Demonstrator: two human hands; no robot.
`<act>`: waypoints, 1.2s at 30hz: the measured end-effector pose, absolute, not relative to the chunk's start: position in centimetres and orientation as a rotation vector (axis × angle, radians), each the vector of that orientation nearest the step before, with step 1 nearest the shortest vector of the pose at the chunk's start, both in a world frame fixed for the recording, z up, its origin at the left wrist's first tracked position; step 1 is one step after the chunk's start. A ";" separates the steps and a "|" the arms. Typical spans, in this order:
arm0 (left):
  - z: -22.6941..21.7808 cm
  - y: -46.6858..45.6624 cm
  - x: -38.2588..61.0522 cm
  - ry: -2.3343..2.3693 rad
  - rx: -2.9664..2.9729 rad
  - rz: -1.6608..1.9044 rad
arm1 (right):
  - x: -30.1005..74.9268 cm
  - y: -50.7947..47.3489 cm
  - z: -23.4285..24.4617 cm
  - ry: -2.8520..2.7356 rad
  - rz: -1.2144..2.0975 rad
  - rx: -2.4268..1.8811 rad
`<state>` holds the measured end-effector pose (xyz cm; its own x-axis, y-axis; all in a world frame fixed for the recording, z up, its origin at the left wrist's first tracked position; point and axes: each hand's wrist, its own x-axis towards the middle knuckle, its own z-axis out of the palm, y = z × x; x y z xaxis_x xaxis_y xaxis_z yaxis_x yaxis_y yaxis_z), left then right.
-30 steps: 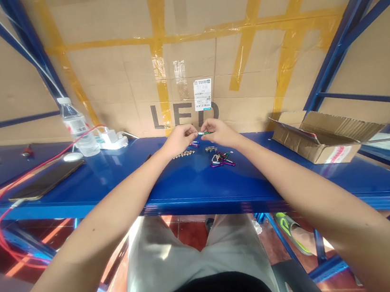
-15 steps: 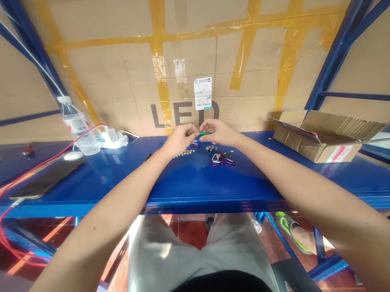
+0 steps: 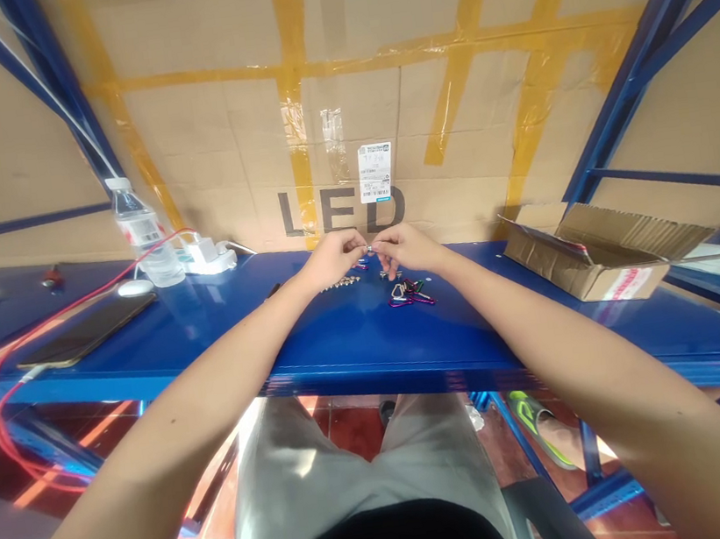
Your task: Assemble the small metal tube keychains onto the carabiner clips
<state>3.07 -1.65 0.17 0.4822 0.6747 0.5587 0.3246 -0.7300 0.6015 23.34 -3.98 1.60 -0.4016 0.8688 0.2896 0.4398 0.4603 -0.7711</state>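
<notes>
Over the far side of the blue table, my left hand (image 3: 333, 257) and my right hand (image 3: 405, 248) meet with fingertips almost touching. Between them is a small silvery metal piece (image 3: 369, 250), pinched from both sides; its exact kind is too small to make out. Just below my right hand lies a little pile of coloured carabiners (image 3: 410, 294), purple, green and silver. Beside my left hand runs a row of small metal pieces (image 3: 343, 282). Another group of small metal parts (image 3: 390, 275) is partly hidden by my right fingers.
A water bottle (image 3: 149, 235), a white charger (image 3: 202, 253) with a red cable and a dark phone (image 3: 90, 330) are on the left. An open cardboard box (image 3: 596, 252) stands at the right. A large taped carton (image 3: 220, 164) rises behind the blue table (image 3: 369, 339).
The green item that showed between my fingers is no longer visible there. A small silvery piece now shows between the fingertips, and my right fingers point further down.
</notes>
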 end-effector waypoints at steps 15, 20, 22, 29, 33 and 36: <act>1.0 -2.7 3.3 0.871 2.126 1.110 | 23.2 -3.4 0.9 -1.917 0.651 -0.933; 1.1 -2.9 3.4 0.893 2.110 1.107 | 23.4 -3.4 1.3 -1.979 0.560 -0.888; 1.0 -2.7 3.3 0.878 2.135 1.119 | 23.6 -3.4 1.5 -2.037 0.513 -0.887; 0.4 -2.1 3.3 0.805 2.232 1.174 | 23.7 -2.9 1.6 -2.145 0.346 -0.983; 0.2 -2.0 3.5 0.821 2.223 1.178 | 23.7 -3.0 1.5 -2.074 0.467 -0.918; 0.2 -1.9 3.5 0.839 2.207 1.167 | 23.7 -3.1 1.4 -2.004 0.556 -0.893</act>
<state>3.48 -1.93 0.24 0.4417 0.7156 0.5411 0.2852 -0.6838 0.6716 23.74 -3.11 1.44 -0.3832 0.7615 0.5228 0.3833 0.6460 -0.6601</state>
